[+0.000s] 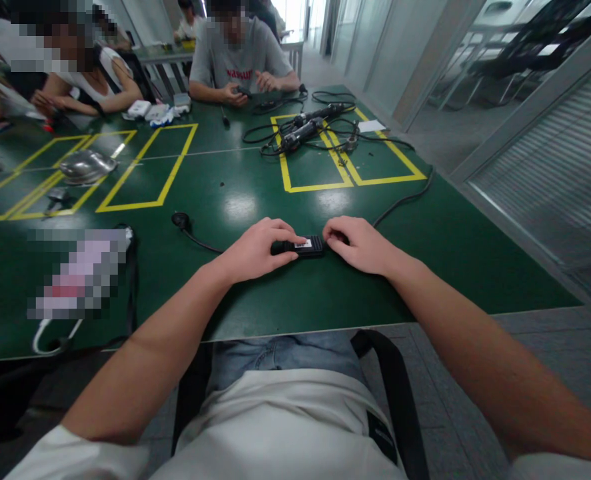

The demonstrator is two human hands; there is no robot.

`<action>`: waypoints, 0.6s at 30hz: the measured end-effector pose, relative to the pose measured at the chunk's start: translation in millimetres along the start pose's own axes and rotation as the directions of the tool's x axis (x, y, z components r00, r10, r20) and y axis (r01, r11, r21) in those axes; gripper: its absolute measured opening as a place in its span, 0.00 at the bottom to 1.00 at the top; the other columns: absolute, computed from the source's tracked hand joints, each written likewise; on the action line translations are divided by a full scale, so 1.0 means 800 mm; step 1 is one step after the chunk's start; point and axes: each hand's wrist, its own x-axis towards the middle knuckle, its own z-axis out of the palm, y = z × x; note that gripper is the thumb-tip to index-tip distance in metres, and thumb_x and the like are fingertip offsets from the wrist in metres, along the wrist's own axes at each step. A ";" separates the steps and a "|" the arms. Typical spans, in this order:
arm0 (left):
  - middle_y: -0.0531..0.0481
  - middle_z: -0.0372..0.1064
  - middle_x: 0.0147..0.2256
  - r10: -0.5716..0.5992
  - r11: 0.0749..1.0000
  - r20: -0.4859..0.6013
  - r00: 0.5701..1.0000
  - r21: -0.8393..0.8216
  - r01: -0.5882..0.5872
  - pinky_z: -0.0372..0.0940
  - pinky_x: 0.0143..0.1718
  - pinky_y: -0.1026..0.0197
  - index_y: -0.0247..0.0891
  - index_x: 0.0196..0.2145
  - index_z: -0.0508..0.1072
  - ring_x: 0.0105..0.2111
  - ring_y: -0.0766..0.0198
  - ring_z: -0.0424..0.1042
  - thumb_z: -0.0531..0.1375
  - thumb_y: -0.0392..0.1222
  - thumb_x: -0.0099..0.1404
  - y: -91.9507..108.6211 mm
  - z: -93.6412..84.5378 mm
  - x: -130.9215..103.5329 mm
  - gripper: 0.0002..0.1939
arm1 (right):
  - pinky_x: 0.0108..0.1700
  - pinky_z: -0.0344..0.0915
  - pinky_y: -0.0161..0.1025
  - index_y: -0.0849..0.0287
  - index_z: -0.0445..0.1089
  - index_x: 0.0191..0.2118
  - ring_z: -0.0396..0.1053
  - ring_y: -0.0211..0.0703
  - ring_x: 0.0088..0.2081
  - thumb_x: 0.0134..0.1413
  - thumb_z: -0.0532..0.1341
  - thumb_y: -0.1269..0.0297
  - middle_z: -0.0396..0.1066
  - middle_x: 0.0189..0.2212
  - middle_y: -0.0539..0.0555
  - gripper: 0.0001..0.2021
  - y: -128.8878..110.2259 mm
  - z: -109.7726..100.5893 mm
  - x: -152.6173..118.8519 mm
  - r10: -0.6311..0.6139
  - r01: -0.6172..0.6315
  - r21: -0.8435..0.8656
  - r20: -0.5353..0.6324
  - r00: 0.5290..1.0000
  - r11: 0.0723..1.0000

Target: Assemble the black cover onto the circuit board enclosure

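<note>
While the left hand (261,249) grips a black block (316,247) mid-frame, the right hand (359,245) curls beside its end, hold impossible to tell; a plug (180,219) lies left, cabled tools (302,135) crowd upper right, forearms (165,347) slanting in from below.

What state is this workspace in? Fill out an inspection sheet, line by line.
Surface: green table, marked with yellow tape.
Job's things: black box, at the near side.
Clutter: shiny silver object, black cylindrical tools, pixelated item at left.
Hands: left hand grips the box; right hand is at its right end, contact unclear.
Cables: corded plug left of the left hand; cord beyond the right; tangle around the tools.
Surroundings: people beyond; blinds at right.
</note>
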 end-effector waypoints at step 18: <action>0.45 0.84 0.47 -0.284 0.959 -0.239 0.929 -0.046 0.281 0.75 0.53 0.51 0.40 0.53 0.81 0.44 0.55 0.81 0.67 0.44 0.74 -0.015 0.008 0.009 0.13 | 0.40 0.63 0.44 0.53 0.71 0.33 0.69 0.48 0.33 0.59 0.62 0.67 0.76 0.31 0.53 0.03 0.002 0.005 -0.001 -0.001 0.002 0.008 -0.051 0.999 1.000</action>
